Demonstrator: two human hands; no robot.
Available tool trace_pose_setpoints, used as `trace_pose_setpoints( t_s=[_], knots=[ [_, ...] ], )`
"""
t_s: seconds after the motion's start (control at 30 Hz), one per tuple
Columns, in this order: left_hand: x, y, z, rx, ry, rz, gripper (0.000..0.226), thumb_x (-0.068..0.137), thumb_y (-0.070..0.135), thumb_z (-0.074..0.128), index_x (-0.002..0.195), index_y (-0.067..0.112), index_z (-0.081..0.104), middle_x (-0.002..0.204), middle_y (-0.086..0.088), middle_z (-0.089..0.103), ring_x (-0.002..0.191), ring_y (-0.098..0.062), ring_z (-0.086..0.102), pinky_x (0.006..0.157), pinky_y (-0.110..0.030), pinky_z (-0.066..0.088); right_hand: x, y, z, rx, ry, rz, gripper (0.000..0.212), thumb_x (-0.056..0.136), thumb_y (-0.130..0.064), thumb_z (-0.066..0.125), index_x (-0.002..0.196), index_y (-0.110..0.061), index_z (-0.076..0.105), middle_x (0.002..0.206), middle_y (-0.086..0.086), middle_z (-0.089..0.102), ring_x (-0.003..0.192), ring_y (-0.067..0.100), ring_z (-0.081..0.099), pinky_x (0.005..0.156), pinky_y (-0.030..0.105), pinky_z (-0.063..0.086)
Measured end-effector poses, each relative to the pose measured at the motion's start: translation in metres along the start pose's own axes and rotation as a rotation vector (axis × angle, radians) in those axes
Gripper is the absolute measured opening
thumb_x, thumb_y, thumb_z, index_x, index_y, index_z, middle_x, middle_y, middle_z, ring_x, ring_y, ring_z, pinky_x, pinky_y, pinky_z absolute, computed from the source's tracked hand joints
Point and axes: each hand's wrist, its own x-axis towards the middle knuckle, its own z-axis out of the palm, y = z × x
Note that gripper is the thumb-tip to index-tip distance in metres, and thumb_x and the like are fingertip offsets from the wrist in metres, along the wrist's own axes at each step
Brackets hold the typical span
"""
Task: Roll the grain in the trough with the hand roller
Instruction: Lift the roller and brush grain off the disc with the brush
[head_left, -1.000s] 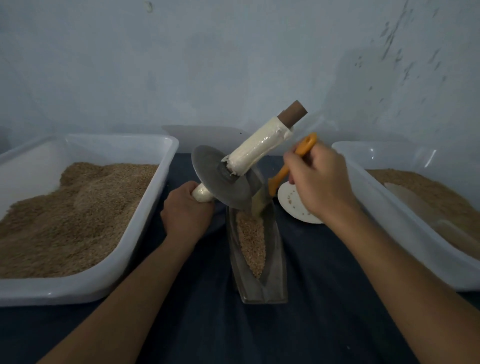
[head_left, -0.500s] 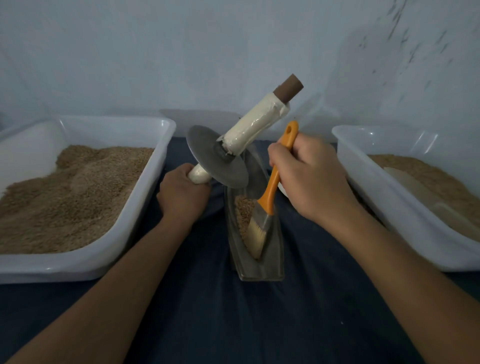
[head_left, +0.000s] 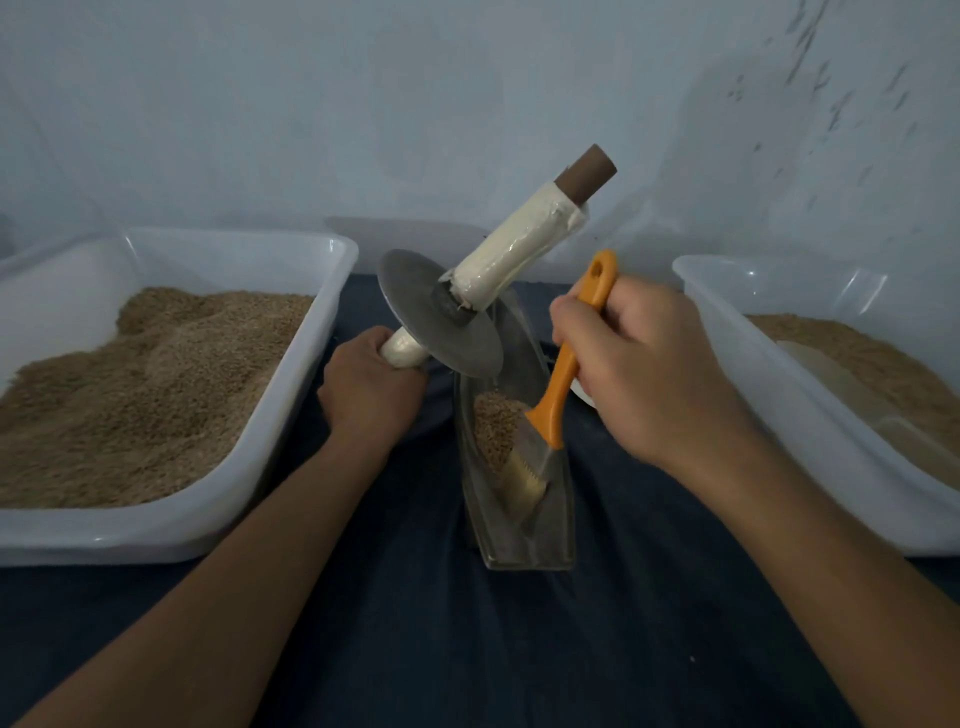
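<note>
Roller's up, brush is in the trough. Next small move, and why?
Probably finish the sweep: the right hand draws the brush through the grain to gather it along the trough floor. The left hand holds the hand roller tilted clear above, so rolling cannot start until the brush lifts out.

The hand roller (head_left: 441, 322) is held tilted above the trough (head_left: 519, 499) by the left hand (head_left: 366, 387), gripped at its lower handle end. An orange-handled brush (head_left: 550, 415) is gripped by the right hand (head_left: 639, 364), its bristles set below that grip, in the trough beside the grain (head_left: 493, 421).
</note>
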Motion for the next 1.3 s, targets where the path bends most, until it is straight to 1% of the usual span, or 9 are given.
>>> trace_pose_setpoints(
  t_s=[0.1,0.17,0.3,0.47,0.7,0.87,1.0,1.13,1.3],
  knots=[
    [0.0,0.0,0.0,-0.002,-0.001,-0.005,0.013,0.085,0.031,0.08,0.094,0.025,0.072,0.09,0.002,0.074,0.09,-0.023,0.069,0.084,-0.048,0.059,-0.003,0.005,0.007,-0.083,0.03,0.013,0.045,0.103,-0.027,0.055,0.068,-0.001,0.047,0.055,0.014,0.05,0.052,0.032,0.052,0.051,0.049,0.047],
    [-0.001,0.001,-0.001,0.002,-0.001,-0.01,0.012,0.086,0.031,0.079,0.093,0.025,0.072,0.09,0.002,0.074,0.09,-0.023,0.069,0.085,-0.048,0.059,-0.003,0.008,0.011,-0.109,0.055,0.004,0.043,0.105,-0.026,0.054,0.07,0.0,0.048,0.057,0.016,0.052,0.051,0.031,0.053,0.05,0.048,0.046],
    [-0.001,0.0,-0.001,0.002,-0.005,-0.005,0.012,0.086,0.031,0.079,0.092,0.024,0.071,0.09,0.001,0.074,0.09,-0.024,0.069,0.084,-0.049,0.059,-0.004,0.009,0.005,-0.124,0.12,-0.052,0.042,0.106,-0.022,0.053,0.068,-0.006,0.046,0.052,0.006,0.048,0.045,0.021,0.048,0.047,0.042,0.043],
    [-0.001,0.001,-0.001,-0.004,0.0,-0.009,0.013,0.085,0.034,0.079,0.092,0.026,0.072,0.09,0.002,0.074,0.089,-0.024,0.069,0.084,-0.049,0.059,-0.013,0.002,-0.001,-0.025,0.098,-0.086,0.04,0.102,-0.026,0.053,0.07,-0.004,0.05,0.053,0.009,0.048,0.045,0.026,0.047,0.044,0.041,0.04],
    [-0.002,0.0,-0.002,-0.012,0.003,-0.007,0.013,0.086,0.033,0.079,0.093,0.026,0.071,0.09,0.003,0.073,0.089,-0.022,0.069,0.084,-0.049,0.059,-0.004,0.016,0.014,-0.166,0.102,-0.082,0.039,0.107,-0.025,0.053,0.074,-0.003,0.052,0.054,0.007,0.052,0.046,0.02,0.052,0.049,0.045,0.046],
    [0.0,-0.002,-0.001,-0.012,0.024,-0.006,0.012,0.086,0.032,0.079,0.093,0.027,0.071,0.088,0.005,0.072,0.087,-0.02,0.068,0.081,-0.047,0.06,-0.006,0.016,0.006,-0.091,0.183,-0.136,0.039,0.106,-0.025,0.052,0.069,-0.011,0.052,0.051,0.0,0.05,0.045,0.019,0.052,0.044,0.033,0.043],
    [0.002,-0.003,0.001,0.003,0.049,-0.001,0.012,0.085,0.03,0.08,0.093,0.027,0.071,0.087,0.005,0.072,0.086,-0.02,0.068,0.08,-0.046,0.059,-0.013,0.016,0.01,-0.07,0.085,-0.128,0.037,0.107,-0.024,0.053,0.073,-0.009,0.054,0.053,0.003,0.051,0.045,0.02,0.051,0.044,0.038,0.044],
    [0.001,-0.004,0.001,0.032,0.052,0.01,0.012,0.085,0.034,0.078,0.091,0.026,0.071,0.086,0.004,0.072,0.086,-0.022,0.068,0.079,-0.045,0.058,-0.006,0.018,0.017,-0.124,0.105,-0.107,0.037,0.108,-0.023,0.052,0.077,-0.003,0.056,0.053,0.006,0.052,0.046,0.019,0.052,0.047,0.042,0.045],
    [0.004,-0.006,0.002,0.079,0.077,0.038,0.014,0.084,0.033,0.079,0.093,0.026,0.071,0.086,0.005,0.071,0.086,-0.021,0.067,0.073,-0.037,0.051,-0.003,0.014,0.006,-0.058,0.171,-0.143,0.041,0.106,-0.022,0.054,0.068,-0.009,0.051,0.05,0.001,0.048,0.044,0.021,0.049,0.044,0.036,0.042]
  ],
)
